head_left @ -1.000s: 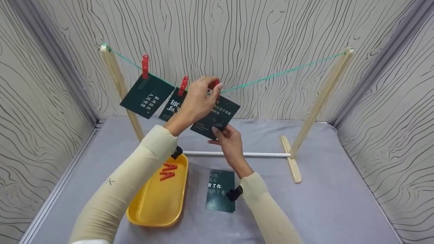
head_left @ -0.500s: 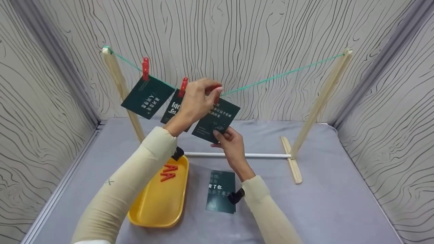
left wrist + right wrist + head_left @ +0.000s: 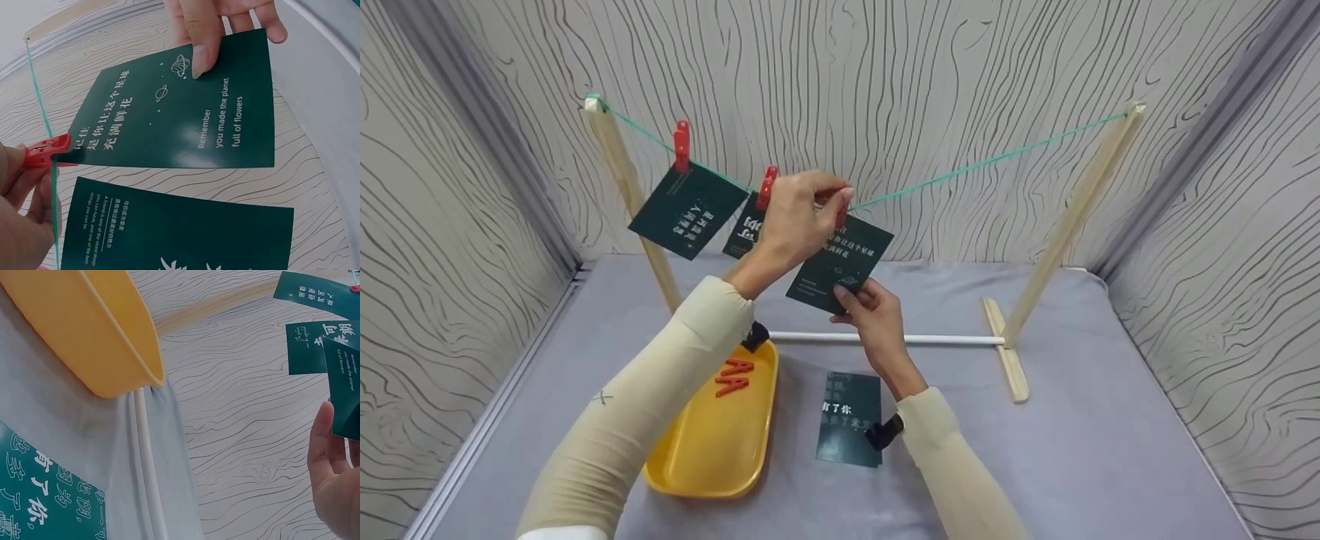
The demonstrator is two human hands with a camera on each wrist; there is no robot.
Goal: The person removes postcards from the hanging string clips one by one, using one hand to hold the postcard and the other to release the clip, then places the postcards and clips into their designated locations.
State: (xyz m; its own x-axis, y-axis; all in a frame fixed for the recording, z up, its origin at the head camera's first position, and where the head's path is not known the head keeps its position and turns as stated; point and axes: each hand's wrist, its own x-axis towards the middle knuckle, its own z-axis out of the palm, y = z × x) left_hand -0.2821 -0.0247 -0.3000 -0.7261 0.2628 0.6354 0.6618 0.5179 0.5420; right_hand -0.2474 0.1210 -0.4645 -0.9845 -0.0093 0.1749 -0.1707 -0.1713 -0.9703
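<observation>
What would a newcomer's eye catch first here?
Probably the dark green card at the head view's centre: the right hand holds its lower end while the left hand pinches a red clip at its top. Next, the bright yellow tray lower down, left of the flat-lying cards.

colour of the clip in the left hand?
Red; the clip shows best in the left wrist view.

Wood-grain-patterned walls (image 3: 930,67), grey corner strips (image 3: 1192,135), greyish cloth (image 3: 1080,465)
</observation>
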